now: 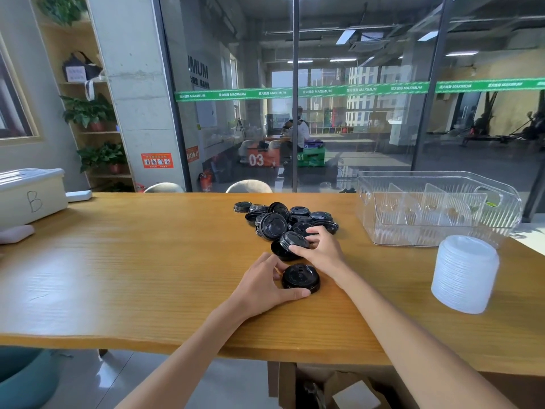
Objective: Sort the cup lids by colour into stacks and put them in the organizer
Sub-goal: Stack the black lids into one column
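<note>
On the wooden table (118, 261), the left hand (262, 284) curls its fingers around a short black stack (300, 280) while the right hand (320, 246) pinches a tilted black lid (293, 240) beside the pile (283, 218), which could slide and scatter if nudged.

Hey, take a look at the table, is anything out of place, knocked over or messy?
Only the loose heap of black lids looks messy: they lie tumbled at different angles, some tipped on edge. The white lid stack stands tidy but leans slightly, outside the clear organizer. Nothing looks spilled or broken.
</note>
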A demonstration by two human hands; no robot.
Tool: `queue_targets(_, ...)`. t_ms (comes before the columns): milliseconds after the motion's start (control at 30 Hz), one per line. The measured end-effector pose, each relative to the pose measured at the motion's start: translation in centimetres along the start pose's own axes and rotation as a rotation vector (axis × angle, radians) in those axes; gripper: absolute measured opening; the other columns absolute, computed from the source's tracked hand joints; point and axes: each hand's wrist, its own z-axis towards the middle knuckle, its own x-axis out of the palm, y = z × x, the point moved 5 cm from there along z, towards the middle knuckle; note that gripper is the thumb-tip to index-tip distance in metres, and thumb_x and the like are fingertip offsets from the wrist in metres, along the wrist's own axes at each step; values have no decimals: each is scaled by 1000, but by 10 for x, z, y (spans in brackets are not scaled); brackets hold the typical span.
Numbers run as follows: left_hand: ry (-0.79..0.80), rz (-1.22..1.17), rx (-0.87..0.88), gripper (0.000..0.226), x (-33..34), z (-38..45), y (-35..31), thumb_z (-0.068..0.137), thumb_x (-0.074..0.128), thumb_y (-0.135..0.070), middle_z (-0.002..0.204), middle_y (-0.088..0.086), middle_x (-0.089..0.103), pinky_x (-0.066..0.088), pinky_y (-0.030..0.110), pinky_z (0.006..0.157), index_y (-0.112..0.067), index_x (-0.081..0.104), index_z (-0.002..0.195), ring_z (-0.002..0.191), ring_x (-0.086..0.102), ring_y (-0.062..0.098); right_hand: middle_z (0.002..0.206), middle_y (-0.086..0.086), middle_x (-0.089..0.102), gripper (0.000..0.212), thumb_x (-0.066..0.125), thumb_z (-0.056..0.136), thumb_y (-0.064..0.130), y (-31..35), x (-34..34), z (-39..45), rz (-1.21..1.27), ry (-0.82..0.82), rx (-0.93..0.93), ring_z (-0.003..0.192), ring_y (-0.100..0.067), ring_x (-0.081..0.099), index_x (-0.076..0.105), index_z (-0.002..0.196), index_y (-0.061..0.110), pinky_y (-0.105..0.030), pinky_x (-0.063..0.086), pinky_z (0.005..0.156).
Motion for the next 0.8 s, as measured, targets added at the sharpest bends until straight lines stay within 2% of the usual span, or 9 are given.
queue_targets(233,2,-3,6,71,0,-1,-1,66,86,-79,116,-19,55,50,20,88,-29,65,113,104,58,-1,126,4,65,63,89,83,43,-5,-5,0,33,-11,-8,120,-14,62,59,136,25,-38,52,106)
queue_targets(433,5,-1,1,69,-1,-2,-1,67,86,-78,116,-19,55,50,20,87,-30,64,112,104,59,0,119,9,64,61,87,85,42,-11,-20,0,24,-4,-22,116,-13,63,59,136,25,-33,51,100)
queue_targets(567,12,-2,-4,70,-1,-2,-2,67,86,-79,117,-19,55,49,19,87,-30,64,112,104,59,0,116,8,66,63,89,81,46,-15,-34,-1,-84,-43,-61,106,-13,65,62,134,25,-26,48,81)
queue_targets(633,12,2,-4,70,-1,-2,-3,67,86,-78,117,-19,55,49,20,87,-30,64,113,105,59,-1,120,5,63,66,89,78,48,-17,-39,-2,-135,-52,-80,106,-13,63,63,134,26,-23,45,77)
queue_targets(800,16,6,-4,70,-1,-3,-3,69,86,-77,118,-18,55,49,18,86,-29,64,115,105,58,-1,130,3,57,68,90,77,46,-20,-46,-2,-184,-29,-103,117,-12,58,62,136,24,-29,45,91)
